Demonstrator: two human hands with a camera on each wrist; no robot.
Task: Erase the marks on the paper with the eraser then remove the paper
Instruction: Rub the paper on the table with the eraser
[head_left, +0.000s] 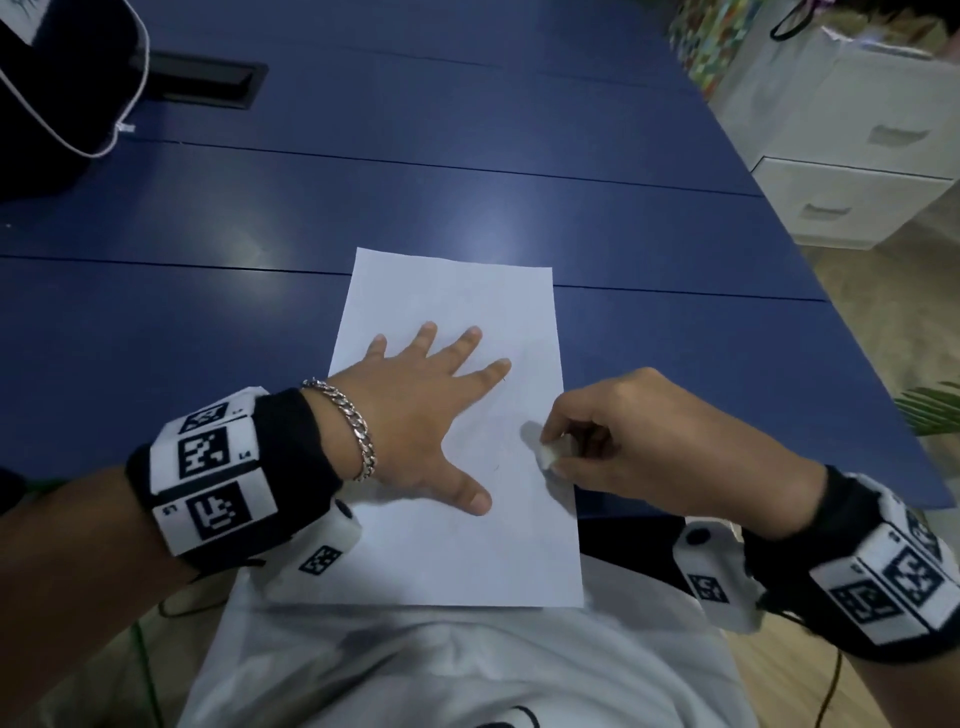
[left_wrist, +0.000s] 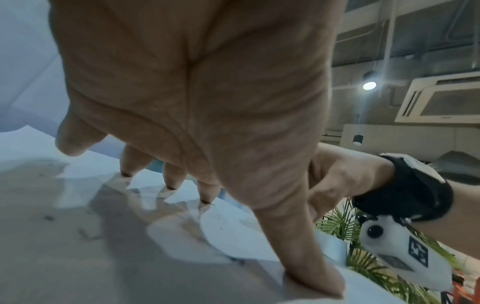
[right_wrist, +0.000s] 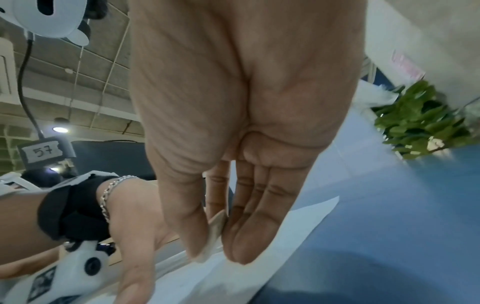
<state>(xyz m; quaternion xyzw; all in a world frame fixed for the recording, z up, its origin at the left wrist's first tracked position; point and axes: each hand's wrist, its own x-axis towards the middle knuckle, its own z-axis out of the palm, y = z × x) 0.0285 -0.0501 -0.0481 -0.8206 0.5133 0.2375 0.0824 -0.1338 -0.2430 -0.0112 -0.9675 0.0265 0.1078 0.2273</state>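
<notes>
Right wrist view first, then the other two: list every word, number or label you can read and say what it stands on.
"57": handwritten on a white tape label stuck to a dark block on a cable, right wrist view.
Black-and-white square code tags on the left wristband and right wristband: patterns only, with tiny characters too small to read.
Paper: faint marks, no legible writing.
Pink sign on the wall: blurred.

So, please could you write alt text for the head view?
A left hand presses flat on a white paper on a blue table, while the right hand pinches a white eraser against the paper's right edge.
</notes>
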